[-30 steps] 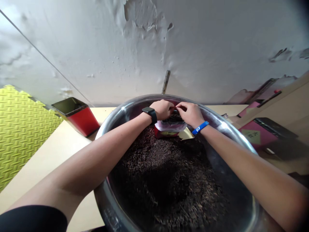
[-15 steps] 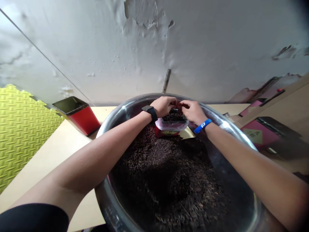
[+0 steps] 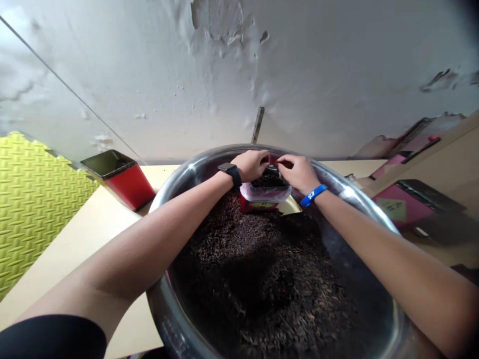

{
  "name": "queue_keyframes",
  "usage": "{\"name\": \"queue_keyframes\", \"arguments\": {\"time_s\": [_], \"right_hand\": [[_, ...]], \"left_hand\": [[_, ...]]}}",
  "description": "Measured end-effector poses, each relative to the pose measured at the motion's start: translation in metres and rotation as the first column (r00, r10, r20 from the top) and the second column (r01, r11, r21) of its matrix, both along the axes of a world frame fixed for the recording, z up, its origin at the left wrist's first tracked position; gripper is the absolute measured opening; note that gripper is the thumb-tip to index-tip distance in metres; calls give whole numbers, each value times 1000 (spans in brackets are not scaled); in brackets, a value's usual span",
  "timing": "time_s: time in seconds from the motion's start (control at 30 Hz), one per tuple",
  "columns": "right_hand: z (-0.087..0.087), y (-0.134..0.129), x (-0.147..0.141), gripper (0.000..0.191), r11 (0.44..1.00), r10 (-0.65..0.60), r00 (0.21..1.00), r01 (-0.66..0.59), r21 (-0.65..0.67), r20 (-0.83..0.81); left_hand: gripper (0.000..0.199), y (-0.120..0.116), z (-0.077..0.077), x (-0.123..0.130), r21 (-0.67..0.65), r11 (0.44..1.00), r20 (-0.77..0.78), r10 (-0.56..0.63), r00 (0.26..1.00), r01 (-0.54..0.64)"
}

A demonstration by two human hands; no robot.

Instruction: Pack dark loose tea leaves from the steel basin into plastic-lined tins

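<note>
A red tin [image 3: 258,206] with a yellow label stands among loose dark dried leaves, which look like tea [image 3: 239,234], in a wide metal basin [image 3: 164,192]. A clear plastic bag [image 3: 266,193] lines the tin and folds over its rim, with dark leaves inside. My left hand [image 3: 252,164], wearing a watch, is closed in a pinch at the bag's far edge. Opposite it, my right hand [image 3: 297,172], with a blue wristband, pinches thumb and forefinger together there too. The fingertips are small and partly hidden. Beside the tin lies a gold-coloured flat piece [image 3: 290,205].
An open red tin [image 3: 129,184] stands on the pale table [image 3: 71,239] left of the basin. Yellow foam matting [image 3: 33,199] lies farther left. Another red tin with a label [image 3: 404,207] is at the right. A peeling wall [image 3: 224,89] rises close behind the basin.
My fingertips have moved slightly apart, opening a small gap between the two hands. The tin and basin stay in place.
</note>
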State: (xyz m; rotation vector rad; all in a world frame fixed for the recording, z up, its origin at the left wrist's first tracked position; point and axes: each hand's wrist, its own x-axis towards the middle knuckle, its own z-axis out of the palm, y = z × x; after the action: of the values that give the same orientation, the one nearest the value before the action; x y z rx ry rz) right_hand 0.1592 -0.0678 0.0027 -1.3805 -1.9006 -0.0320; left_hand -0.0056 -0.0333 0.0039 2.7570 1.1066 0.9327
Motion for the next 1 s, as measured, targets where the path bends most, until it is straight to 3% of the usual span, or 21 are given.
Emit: {"name": "queue_keyframes", "arguments": {"time_s": [0.83,1.0], "right_hand": [[-3,-2,0,22,999,-6,992,1,38,126],[5,-13,-8,22,994,45,993,-55,92,105]], "left_hand": [[20,-1,1,-1,-18,999,-80,42,996,-44],[20,0,3,-4,-9,998,-73,65,995,-66]]}}
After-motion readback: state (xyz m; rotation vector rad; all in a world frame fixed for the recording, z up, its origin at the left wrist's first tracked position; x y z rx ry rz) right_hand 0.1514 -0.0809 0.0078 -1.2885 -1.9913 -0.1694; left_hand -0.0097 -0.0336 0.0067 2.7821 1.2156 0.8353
